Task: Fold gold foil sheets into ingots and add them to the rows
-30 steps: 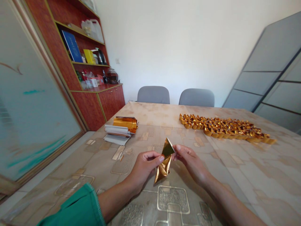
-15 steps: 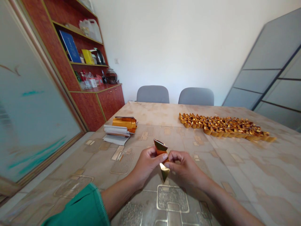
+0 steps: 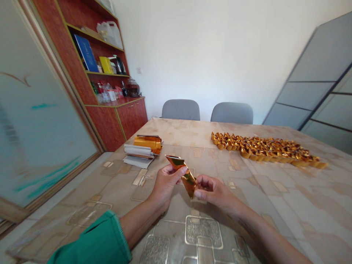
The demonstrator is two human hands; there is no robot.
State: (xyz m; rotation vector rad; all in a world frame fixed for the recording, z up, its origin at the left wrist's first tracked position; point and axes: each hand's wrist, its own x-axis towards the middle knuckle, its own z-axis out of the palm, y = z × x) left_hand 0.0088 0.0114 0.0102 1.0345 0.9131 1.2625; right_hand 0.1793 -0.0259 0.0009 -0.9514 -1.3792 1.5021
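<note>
Between my hands, above the table, is a folded piece of gold foil paper [image 3: 188,179], shiny, with pointed ends and slanting down to the right. My left hand [image 3: 169,182] pinches its upper part, thumb on the near face and fingers behind. At its lower right edge, my right hand [image 3: 210,190] has thumb and fingertips closed on the foil near a corner. The right fingertips are partly hidden behind the paper.
A stack of gold and white-backed paper sheets [image 3: 143,149] lies at the left on the patterned table [image 3: 203,234]. Many folded gold paper pieces [image 3: 266,148] stand in rows at the right. Two grey chairs [image 3: 180,110] are beyond the far edge; a red-brown cabinet [image 3: 132,117] stands left.
The gold paper has tilted, its top swinging left and its lower tip rising. My left hand has shifted slightly left, and my hands are farther apart. The view has moved a little.
</note>
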